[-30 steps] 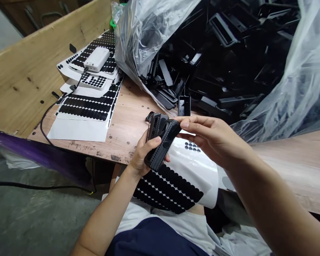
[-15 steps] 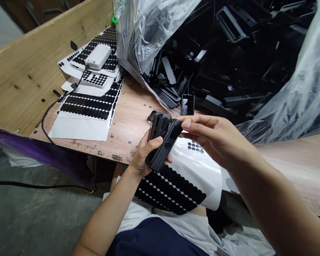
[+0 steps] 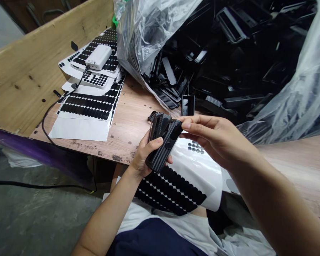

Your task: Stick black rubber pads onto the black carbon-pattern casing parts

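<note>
My left hand [image 3: 144, 154] is wrapped round a small stack of black carbon-pattern plastic parts [image 3: 163, 142], thumb pressed on the front one. My right hand [image 3: 216, 140] pinches the top end of that front part with its fingertips. Below both hands a white sheet of black oval stickers [image 3: 181, 185] hangs over the table edge onto my lap. One upright black part [image 3: 188, 105] stands on the table just behind my hands.
A big clear plastic bag [image 3: 296, 96] full of black plastic parts [image 3: 229, 64] fills the back right. Sticker sheets [image 3: 82, 106] lie at the left with a white power bank [image 3: 98, 57] and its cable on them. A wooden board [image 3: 29, 67] walls the left side.
Hardly anything moved; my right fingertips have settled slightly on the top end of the front part, and the view shifted a little.
</note>
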A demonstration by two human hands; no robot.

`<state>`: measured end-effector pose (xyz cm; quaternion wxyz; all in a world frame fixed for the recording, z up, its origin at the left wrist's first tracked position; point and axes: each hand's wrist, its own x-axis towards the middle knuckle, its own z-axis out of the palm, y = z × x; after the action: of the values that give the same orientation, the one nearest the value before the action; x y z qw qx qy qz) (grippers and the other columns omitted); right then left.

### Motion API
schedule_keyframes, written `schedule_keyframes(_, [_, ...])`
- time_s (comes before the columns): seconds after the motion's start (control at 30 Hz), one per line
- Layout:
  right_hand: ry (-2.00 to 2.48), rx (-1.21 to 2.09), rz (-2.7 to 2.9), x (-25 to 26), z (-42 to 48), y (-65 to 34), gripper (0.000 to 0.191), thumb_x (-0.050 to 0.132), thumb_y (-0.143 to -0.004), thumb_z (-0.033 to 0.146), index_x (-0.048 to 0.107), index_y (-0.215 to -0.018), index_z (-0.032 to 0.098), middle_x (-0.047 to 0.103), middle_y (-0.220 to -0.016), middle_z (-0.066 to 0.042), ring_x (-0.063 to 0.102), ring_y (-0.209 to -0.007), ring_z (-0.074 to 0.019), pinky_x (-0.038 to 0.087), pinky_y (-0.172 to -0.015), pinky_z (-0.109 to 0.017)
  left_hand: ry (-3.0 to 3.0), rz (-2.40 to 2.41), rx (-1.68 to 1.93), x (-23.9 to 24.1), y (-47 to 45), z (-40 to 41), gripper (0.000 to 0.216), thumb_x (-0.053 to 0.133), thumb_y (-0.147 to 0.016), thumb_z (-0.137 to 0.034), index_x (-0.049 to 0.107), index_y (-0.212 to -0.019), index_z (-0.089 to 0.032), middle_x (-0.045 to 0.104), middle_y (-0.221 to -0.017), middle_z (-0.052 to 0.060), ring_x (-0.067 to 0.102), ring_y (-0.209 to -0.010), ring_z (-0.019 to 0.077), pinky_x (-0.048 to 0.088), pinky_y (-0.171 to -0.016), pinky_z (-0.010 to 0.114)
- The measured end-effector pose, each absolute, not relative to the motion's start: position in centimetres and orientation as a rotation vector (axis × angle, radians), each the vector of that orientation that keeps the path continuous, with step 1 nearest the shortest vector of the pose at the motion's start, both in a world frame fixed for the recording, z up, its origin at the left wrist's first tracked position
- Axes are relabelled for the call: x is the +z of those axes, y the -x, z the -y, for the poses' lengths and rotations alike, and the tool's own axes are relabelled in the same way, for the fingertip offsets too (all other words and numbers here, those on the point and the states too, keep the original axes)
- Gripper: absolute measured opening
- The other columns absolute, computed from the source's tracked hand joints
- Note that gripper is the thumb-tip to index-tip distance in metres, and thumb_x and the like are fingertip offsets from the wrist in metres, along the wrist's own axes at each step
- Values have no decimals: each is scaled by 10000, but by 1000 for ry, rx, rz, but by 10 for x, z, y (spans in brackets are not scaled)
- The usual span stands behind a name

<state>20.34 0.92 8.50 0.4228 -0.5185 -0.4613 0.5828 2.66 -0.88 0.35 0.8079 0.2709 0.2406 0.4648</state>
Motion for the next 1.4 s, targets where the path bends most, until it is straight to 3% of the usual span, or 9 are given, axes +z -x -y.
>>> schedule_keyframes(0.53, [1358, 1329, 1236, 85, -7, -203, 405, 965, -607, 565, 786, -739, 227, 751, -863, -41, 643, -812, -199, 524, -781, -362, -611, -506, 1007, 4, -27, 9, 594, 816, -809, -512, 524, -1202, -175, 682, -753, -20, 689, -513, 147, 510, -422, 180])
schedule_keyframes(0.8, [1386, 1191, 1355, 84, -4, -203, 414, 926, -668, 597, 790, -787, 225, 780, -943, -61, 673, -911, -231, 528, -865, -392, -612, -512, 1005, 5, -26, 9, 620, 819, -805, -512, 508, -1232, -188, 689, -739, -21, 688, -515, 149, 510, -429, 182])
schedule_keyframes(1.07, [1388, 1133, 1409, 84, -4, -203, 422, 905, -697, 600, 777, -805, 213, 791, -964, -73, 706, -891, -225, 576, -820, -365, -623, -569, 1005, 5, -27, 10, 663, 820, -774, -542, 500, -1229, -180, 673, -705, -22, 664, -494, 157, 486, -424, 200])
schedule_keyframes(1.2, [1380, 1062, 1480, 84, -1, -201, 391, 859, -766, 579, 754, -832, 208, 780, -986, -92, 727, -882, -245, 622, -823, -410, -617, -587, 1002, 6, -27, 11, 654, 824, -772, -535, 511, -1225, -181, 672, -775, -16, 668, -501, 148, 485, -424, 203])
schedule_keyframes(1.27, [1379, 890, 1585, 83, 2, -199, 330, 805, -836, 541, 745, -857, 217, 753, -1117, -124, 724, -1007, -289, 629, -864, -453, -613, -602, 1005, 7, -27, 11, 641, 822, -780, -530, 520, -1228, -185, 675, -823, -9, 676, -514, 141, 487, -430, 199])
schedule_keyframes(1.33, [1378, 592, 1667, 82, 4, -198, 293, 791, -861, 486, 751, -1011, 238, 633, -1400, -157, 630, -1266, -353, 614, -941, -497, -608, -620, 1007, 8, -27, 11, 637, 821, -779, -534, 527, -1225, -187, 669, -828, -9, 683, -526, 141, 480, -428, 193])
schedule_keyframes(1.4, [1361, 438, 1714, 79, 5, -198, 471, 808, -849, 457, 685, -1267, 278, 441, -1612, -147, 474, -1454, -383, 594, -1000, -525, -608, -633, 1009, 9, -27, 10, 651, 827, -768, -540, 530, -1227, -187, 664, -821, -10, 684, -530, 146, 477, -425, 191])
